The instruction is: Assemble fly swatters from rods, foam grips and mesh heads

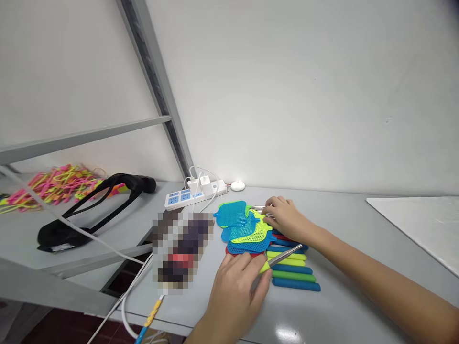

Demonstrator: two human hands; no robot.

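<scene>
Rod (283, 257) slants from the left grip (238, 286) toward the right forearm (339, 255)

From where I watch, the relation that counts is the rod's angle to the row of handles (292, 268). My left grip is closed on the rod's yellow end, and the metal part sticks out up and to the right over the row. The handles lie nearly crosswise, dipping slightly to the right, so the rod's long axis cuts over them at an angle. Its tip ends just on the near side of the right forearm (I can't tell whether any of it rests on the handles).

My left grip is plainly the nearer one to the rod: back of the hand up, thumb along the near side, fingers curled over from the far side, forearm rising from the bottom edge. The swatter heads (247, 229) lie overlapped on the tabletop (333, 315), just beyond its knuckles.

My right grip (285, 217) is farther out, palm down at the right edge of the heads, fingers bent over the thin shafts (258, 209). Whether it pinches one or only rests there, I can't tell. Its arm reaches in from the lower right, beyond the rod's tip.
</scene>
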